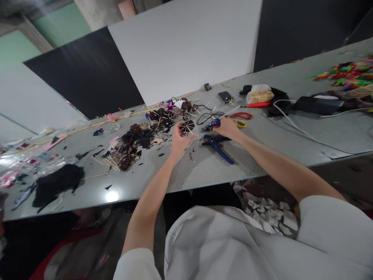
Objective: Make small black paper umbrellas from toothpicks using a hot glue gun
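My left hand (180,140) is closed around the edge of a small dark disc (187,126) with pale sticks fanning out across it, like a miniature umbrella. Close by on its right, my right hand (228,127) is closed on a blue hand tool (210,125) with some red on it; its exact kind is hard to make out. Just below lie blue-handled pliers (218,148) on the grey table. Red-handled scissors (243,115) and a yellow handle (241,124) show beside my right hand.
Left of my hands is a pile of dark scraps (128,151) with thin sticks (108,161). A black cloth (60,182) lies farther left. At the back right are a phone (225,97), white cables (303,132) and colourful pieces (349,74). White scraps (268,214) lie below the table.
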Demonstrator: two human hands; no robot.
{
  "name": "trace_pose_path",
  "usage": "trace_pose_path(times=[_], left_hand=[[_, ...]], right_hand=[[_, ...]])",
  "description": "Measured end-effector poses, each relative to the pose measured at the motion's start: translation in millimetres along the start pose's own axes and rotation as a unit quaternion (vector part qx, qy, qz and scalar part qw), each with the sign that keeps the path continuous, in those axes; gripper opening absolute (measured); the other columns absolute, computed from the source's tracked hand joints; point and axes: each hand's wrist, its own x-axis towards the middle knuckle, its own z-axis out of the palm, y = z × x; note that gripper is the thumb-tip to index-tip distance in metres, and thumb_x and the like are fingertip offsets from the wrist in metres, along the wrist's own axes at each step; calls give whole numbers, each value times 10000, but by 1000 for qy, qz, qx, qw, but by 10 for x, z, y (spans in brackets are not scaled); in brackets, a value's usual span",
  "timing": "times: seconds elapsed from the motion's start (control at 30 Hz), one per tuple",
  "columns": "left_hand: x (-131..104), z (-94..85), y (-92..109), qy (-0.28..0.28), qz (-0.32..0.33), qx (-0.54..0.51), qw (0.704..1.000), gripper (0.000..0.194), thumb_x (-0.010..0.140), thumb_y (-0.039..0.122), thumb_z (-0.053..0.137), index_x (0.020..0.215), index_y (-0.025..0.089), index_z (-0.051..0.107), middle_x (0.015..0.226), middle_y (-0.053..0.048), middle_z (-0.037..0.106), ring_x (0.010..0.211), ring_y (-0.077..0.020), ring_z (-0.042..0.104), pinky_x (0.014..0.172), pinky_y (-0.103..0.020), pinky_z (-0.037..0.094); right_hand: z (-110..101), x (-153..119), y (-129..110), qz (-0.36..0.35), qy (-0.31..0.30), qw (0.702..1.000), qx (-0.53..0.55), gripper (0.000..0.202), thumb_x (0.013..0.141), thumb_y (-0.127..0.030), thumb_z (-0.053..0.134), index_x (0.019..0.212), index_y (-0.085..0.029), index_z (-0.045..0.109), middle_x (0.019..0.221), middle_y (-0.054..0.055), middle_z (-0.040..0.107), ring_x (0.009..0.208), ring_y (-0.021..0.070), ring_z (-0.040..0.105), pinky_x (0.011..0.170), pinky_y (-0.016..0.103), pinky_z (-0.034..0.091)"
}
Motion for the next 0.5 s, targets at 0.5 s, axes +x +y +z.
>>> trace_pose_path(times=[0.5], left_hand=[[107,-102,-128,23,-254,-258,932,563,797,319,883,1279,251,600,1338,-100,694,1311,-252,656,1164,-456,502]], right_hand=[[-156,-127,-147,-29,111,978,176,641,892,-596,613,1353,-166,497,1152,189,734,1039,400,699,917,525,534]])
